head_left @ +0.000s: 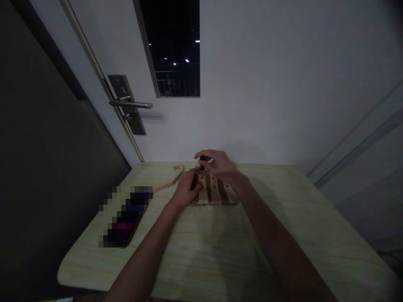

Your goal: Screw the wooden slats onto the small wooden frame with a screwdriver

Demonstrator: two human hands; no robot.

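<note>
On the table, against the white door, lies a small slatted wooden piece (215, 193) with pale and dark brown bands and several dark screw heads or holes. My left hand (185, 191) grips its left end, fingers over the top and thumb toward the front. Above that same end, my right hand (222, 167) pinches the black handle of a small screwdriver (202, 162), held upright. Its tip points down at the wood near my left fingertips; whether it sits in a screw is too small to tell. Part of the piece is hidden behind my hands.
A pale wooden strip with a curved end (168, 184) lies to the left. Nearer is a dark, pixelated phone-like object (134, 220). The light wood-grain table (195, 260) has a rounded left corner. Behind it stands a door with a metal handle (135, 105) and a dark window.
</note>
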